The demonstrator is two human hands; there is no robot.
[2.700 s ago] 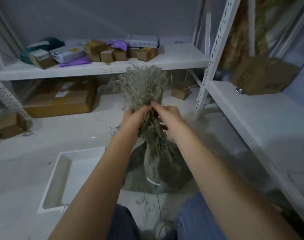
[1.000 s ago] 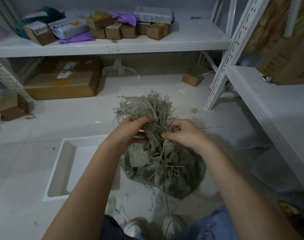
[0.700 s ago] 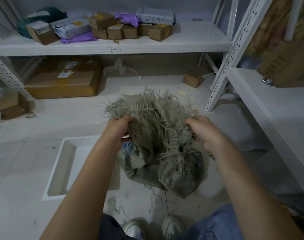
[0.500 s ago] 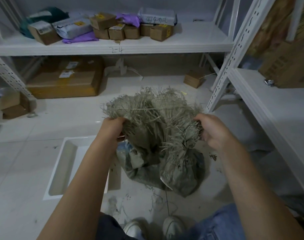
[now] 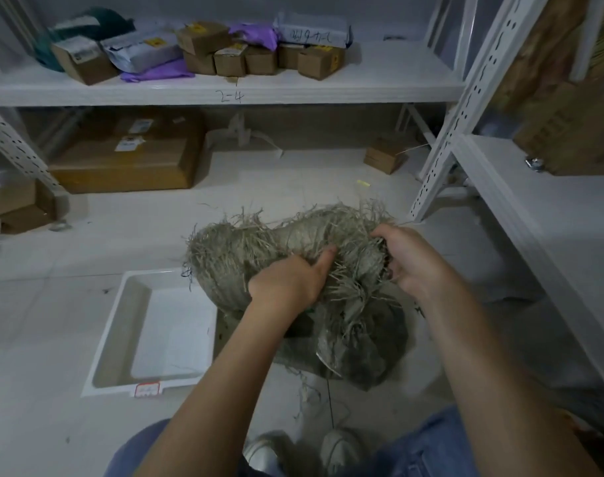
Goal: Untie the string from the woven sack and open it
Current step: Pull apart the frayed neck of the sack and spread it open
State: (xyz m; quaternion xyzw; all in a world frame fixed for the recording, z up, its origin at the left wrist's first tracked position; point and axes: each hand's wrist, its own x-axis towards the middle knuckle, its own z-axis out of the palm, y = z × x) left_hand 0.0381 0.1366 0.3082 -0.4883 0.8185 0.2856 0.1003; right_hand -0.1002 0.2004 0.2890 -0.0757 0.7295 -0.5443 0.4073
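I see both hands, left hand (image 5: 287, 280) and right hand (image 5: 412, 259), clenched on the woven sack's (image 5: 328, 270) frayed mouth at frame centre, above the pale tiled floor (image 5: 52, 339) between white shelves (image 5: 380, 77).

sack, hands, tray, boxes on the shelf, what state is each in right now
woven sack: on the floor, frayed top spread apart and folded over, no string seen around it
left hand: gripping the frayed top
right hand: gripping the frayed top at the other side
white tray: on the floor, empty
small boxes: closed, on the shelf
large box: closed, under the shelf
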